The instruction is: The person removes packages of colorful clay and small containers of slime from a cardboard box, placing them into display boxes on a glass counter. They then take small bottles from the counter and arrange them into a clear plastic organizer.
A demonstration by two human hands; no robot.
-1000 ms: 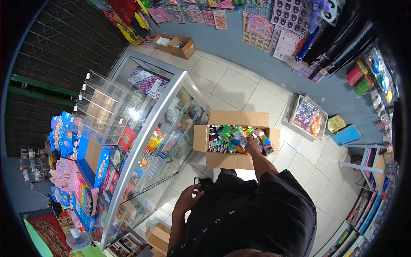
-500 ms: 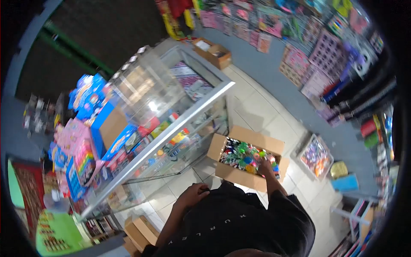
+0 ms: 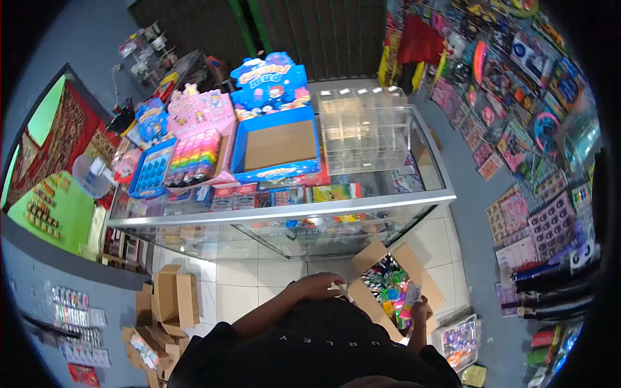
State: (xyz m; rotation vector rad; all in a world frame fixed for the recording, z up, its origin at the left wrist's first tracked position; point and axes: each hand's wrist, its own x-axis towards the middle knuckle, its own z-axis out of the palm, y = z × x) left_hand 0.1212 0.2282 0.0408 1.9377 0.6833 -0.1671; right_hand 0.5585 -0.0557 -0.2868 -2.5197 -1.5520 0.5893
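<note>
Cardboard box, brown, rectangular, flaps spread outward [image 3: 425, 275], is located on the white tiled floor [image 3: 236, 295], ahead and to the right of the person. Its long axis runs obliquely: the far end points up-left toward the silver-framed glass display case [image 3: 278, 212], the near end down-right toward the translucent plastic tub of packets [image 3: 478, 333]. Multicoloured small packaged goods [image 3: 390, 284] fill the box.

Right hand [image 3: 420, 310]: fingers closed on a small, flat, pale grey packet [image 3: 412, 295], above the box contents at the right side. The packet's free end points up-left, away from the fingers; its exact long axis cannot be determined.

Left hand [image 3: 321, 285]: positioned before the torso, left of the box; grip state cannot be determined.
</note>
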